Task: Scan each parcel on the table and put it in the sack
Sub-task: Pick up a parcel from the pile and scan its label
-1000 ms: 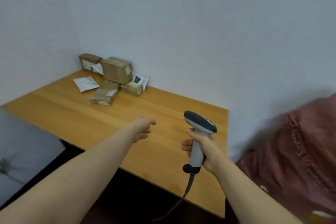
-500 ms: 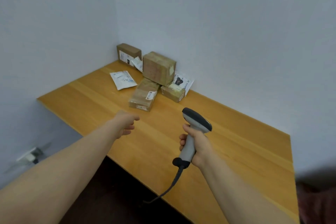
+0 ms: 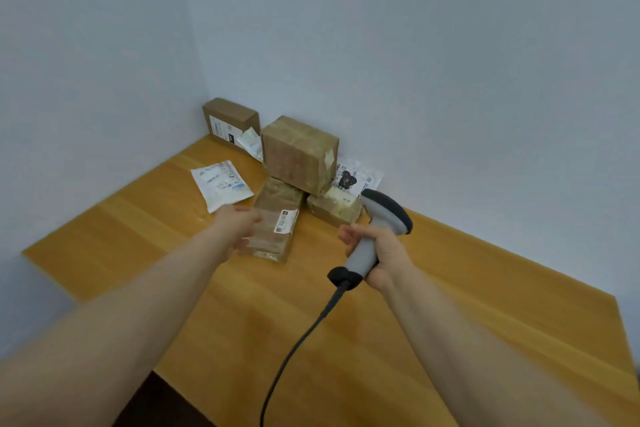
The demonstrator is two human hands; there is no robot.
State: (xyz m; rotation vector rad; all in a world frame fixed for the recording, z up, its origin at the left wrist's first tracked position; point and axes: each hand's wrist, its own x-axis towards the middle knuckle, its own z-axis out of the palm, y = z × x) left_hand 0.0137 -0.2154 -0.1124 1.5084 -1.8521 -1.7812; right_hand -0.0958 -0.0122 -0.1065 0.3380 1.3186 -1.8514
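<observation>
Now the left hand [image 3: 239,224], fingers loosely spread, hovers beside the flat parcel [image 3: 275,236]; the right hand [image 3: 384,253] grips the scanner [image 3: 388,211].

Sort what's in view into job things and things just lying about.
Job: scanner in right hand; left hand by long box; cube box; small box; corner box; white mailer; dog-print pouch; small bag.
Not the job: table, wall, only setting.
</observation>
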